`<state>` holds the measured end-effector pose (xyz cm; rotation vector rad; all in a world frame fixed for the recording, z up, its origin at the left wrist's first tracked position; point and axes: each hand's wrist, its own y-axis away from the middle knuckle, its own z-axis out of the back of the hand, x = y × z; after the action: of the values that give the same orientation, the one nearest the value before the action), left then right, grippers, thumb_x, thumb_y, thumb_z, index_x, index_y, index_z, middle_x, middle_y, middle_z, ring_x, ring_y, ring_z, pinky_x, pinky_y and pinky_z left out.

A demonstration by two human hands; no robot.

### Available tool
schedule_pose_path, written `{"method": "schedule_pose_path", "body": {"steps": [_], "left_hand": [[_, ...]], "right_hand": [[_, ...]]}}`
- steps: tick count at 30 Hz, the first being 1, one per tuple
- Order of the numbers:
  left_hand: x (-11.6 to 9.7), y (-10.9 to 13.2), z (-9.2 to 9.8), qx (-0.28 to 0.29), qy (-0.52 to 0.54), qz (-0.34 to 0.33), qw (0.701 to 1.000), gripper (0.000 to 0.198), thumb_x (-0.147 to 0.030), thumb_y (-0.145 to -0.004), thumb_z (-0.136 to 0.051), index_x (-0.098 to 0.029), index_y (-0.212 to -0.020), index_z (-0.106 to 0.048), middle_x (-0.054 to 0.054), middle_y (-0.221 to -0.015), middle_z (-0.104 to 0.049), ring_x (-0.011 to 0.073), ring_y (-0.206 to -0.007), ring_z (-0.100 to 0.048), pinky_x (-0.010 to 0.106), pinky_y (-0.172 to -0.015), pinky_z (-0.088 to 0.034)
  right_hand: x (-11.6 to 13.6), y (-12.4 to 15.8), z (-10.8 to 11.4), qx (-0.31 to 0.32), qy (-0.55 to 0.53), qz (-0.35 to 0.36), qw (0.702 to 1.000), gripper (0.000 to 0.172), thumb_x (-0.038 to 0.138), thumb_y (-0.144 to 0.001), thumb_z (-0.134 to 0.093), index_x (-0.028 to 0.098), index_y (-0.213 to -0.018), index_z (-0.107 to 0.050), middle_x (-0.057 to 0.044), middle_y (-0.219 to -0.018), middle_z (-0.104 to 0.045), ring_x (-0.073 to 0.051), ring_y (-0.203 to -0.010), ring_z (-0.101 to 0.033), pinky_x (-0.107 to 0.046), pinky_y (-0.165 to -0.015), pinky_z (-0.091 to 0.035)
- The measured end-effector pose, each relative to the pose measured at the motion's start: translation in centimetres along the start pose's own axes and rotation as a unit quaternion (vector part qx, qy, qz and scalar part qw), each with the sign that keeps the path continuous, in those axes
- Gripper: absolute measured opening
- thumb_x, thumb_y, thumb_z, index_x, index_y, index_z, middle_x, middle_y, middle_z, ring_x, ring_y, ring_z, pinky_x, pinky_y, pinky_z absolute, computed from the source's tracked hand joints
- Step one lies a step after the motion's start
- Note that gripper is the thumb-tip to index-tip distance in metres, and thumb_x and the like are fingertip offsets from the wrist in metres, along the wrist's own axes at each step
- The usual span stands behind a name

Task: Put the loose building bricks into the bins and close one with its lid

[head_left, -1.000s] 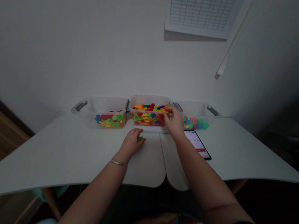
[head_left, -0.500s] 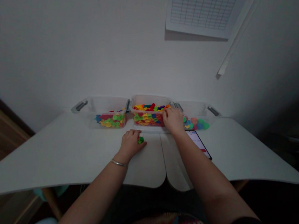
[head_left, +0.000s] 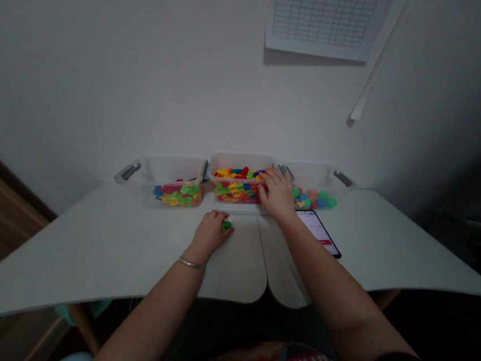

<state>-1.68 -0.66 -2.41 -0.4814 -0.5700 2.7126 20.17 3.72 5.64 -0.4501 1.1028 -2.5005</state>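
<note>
My left hand (head_left: 210, 232) rests on the white table (head_left: 110, 247) with its fingers curled round a small green piece (head_left: 226, 224). My right hand (head_left: 276, 194) reaches over the near right corner of the middle clear bin (head_left: 242, 161), fingers spread and bent down among the red, yellow and green toy pieces (head_left: 235, 188). What its fingertips touch is hidden.
A clear bin (head_left: 165, 167) with green and yellow pieces stands left of the middle one, and another bin (head_left: 317, 176) with round teal and pink pieces stands right. A lit phone (head_left: 318, 231) lies by my right wrist. A chart (head_left: 324, 18) hangs on the wall.
My right hand dropped from above the middle bin's corner down into its pieces. My left hand stayed put on the green piece.
</note>
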Motion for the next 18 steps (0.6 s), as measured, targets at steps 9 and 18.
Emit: {"method": "schedule_pose_path", "body": {"steps": [9, 18], "left_hand": [[-0.5, -0.1, 0.3, 0.023, 0.037, -0.014, 0.999, 0.032, -0.027, -0.077, -0.067, -0.016, -0.107, -0.064, 0.012, -0.104, -0.063, 0.0265, -0.099, -0.061, 0.039, -0.091, -0.050], [-0.2, -0.2, 0.0, 0.010, 0.081, -0.051, 0.995, 0.028, -0.023, -0.078, -0.068, -0.016, -0.105, -0.065, 0.010, -0.103, -0.065, 0.0233, -0.098, -0.061, 0.037, -0.091, -0.050]], "right_hand": [[3.3, 4.9, -1.6, 0.012, -0.239, -0.077, 0.968, 0.023, 0.019, -0.084, -0.049, 0.020, -0.099, -0.066, -0.008, -0.102, -0.070, -0.021, -0.099, -0.062, -0.038, -0.092, -0.048], [4.1, 8.0, -3.8, 0.185, -0.248, -0.076, 0.948, 0.026, 0.012, -0.078, -0.062, 0.019, -0.102, -0.066, -0.007, -0.107, -0.069, -0.020, -0.105, -0.060, -0.037, -0.097, -0.044]]}}
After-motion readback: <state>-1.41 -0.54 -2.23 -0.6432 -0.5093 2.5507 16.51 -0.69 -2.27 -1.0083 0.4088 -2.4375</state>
